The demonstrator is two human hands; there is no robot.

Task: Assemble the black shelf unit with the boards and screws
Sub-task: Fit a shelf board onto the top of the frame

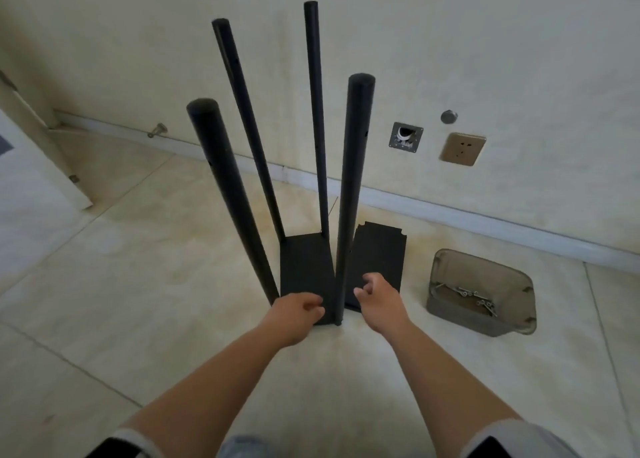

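Step in hand: bottom board [306, 265] is on the floor [138, 267] with four posts [351, 187] standing up from its corners. Frame is up, no upper shelves fitted yet. Judged early in the build.

Left hand [299, 310] rests at the near edge of the bottom board, just beside the near-left post foot. Fingers curled down over the edge; whether they actually grip it or only press on it I cannot tell, since the knuckles hide the contact.

Right hand [379, 300] hovers over the near end of the spare board [377, 263], which lies flat on the floor just right of the frame, touching or nearly touching the near-right post. Fingers loosely curled and parted, holding nothing; thumb and forefinger point toward the post.

Tray [481, 294] with screws [479, 300] sits on the floor to the right, well apart from both hands.

Next move, as I judge it: take up the spare board, thread it between the posts, line its notched corners with the post holes. Left hand should steady the frame, since the posts splay and look loose.
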